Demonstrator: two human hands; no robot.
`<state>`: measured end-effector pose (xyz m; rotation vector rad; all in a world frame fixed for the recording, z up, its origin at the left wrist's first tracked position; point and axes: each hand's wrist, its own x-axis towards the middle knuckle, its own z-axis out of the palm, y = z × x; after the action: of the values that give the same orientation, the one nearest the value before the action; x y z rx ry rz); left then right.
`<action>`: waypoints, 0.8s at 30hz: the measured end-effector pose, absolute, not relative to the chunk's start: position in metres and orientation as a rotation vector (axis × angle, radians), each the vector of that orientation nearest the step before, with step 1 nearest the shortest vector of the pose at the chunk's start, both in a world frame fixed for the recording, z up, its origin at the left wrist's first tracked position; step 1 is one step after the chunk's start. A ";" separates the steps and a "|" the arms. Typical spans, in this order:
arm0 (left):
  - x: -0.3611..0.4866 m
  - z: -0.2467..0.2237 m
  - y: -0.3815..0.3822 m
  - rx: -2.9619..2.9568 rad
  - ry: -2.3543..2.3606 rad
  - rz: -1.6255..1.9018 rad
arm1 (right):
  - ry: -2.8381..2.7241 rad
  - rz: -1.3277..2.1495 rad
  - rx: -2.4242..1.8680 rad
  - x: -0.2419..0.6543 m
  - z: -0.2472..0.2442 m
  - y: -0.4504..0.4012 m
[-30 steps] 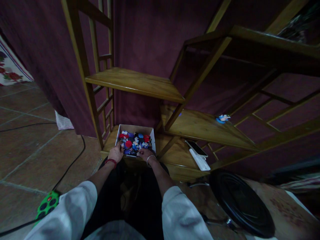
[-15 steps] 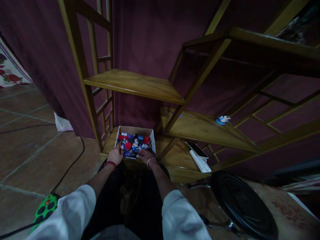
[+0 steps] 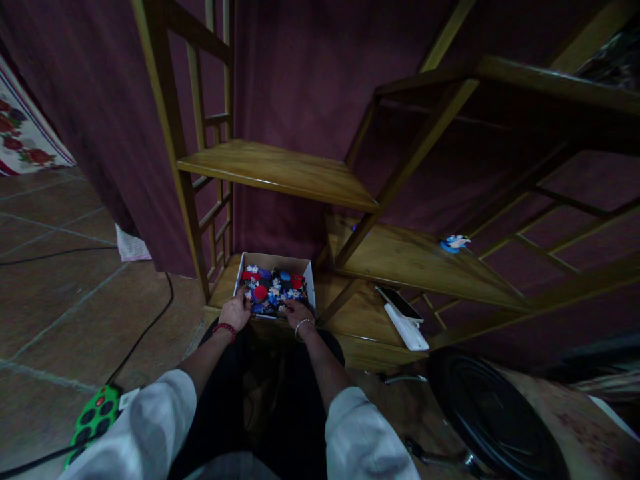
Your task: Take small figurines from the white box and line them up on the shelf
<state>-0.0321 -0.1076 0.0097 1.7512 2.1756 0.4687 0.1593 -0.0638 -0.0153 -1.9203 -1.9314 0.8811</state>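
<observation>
Hands (image 3: 267, 312) at box (image 3: 310, 283) near edge

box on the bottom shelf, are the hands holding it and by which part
Both hands rest at the near edge of the box: left hand at its left corner, right hand at its right. Whether they grip cannot be told.

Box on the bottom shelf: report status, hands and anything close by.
Left hand and right hand at the box near edge, grip unclear. Box full of small toys. Phone lies to its right.

Box (image 3: 309, 278) on shelf (image 3: 350, 313), phone (image 3: 399, 303) right.
</observation>
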 end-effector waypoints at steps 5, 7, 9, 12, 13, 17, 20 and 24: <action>-0.033 0.010 -0.109 1.734 2.162 0.486 | -1.887 0.886 -1.919 0.159 -0.022 -0.063; -0.034 0.010 -0.109 1.735 2.159 0.516 | -1.879 0.887 -1.889 0.160 -0.025 -0.062; -0.034 0.009 -0.109 1.729 2.162 0.535 | -1.865 0.910 -1.852 0.162 -0.027 -0.060; -0.035 0.008 -0.108 1.722 2.174 0.544 | -1.824 0.941 -1.784 0.165 -0.026 -0.056; -0.035 0.007 -0.108 1.724 2.176 0.544 | -1.814 0.936 -1.755 0.165 -0.025 -0.055; -0.034 0.007 -0.108 1.728 2.183 0.529 | -1.819 0.862 -1.668 0.157 -0.017 -0.049; -0.033 0.008 -0.107 1.727 2.188 0.515 | -1.896 0.835 -1.608 0.141 -0.010 -0.047; -0.032 0.008 -0.107 1.727 2.195 0.505 | -2.039 0.720 -1.544 0.114 -0.001 -0.045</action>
<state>-0.0317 -0.1068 0.0081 1.7273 2.1949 0.5048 0.1140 -0.0454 -0.0006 -1.5441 -2.0393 0.7196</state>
